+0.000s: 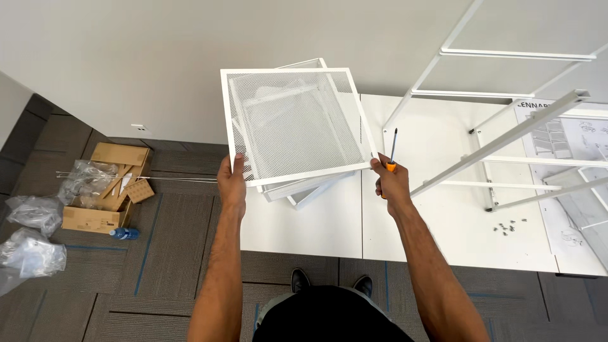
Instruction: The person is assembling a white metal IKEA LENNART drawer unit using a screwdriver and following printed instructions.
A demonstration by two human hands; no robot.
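White mesh basket (294,123) is held up between both hands above the white surface (316,221). Left hand (232,183) grips its near left corner; right hand (391,180) pinches the near right corner while also clasping an orange-handled screwdriver (392,152). Beyond lie stacked baskets (304,187) and a white metal frame (500,126).

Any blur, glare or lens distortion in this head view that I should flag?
Head view: lighting even and soft, no glare; white mesh basket, left hand and right hand sharp; wide lens bows the white frame toward the edges.
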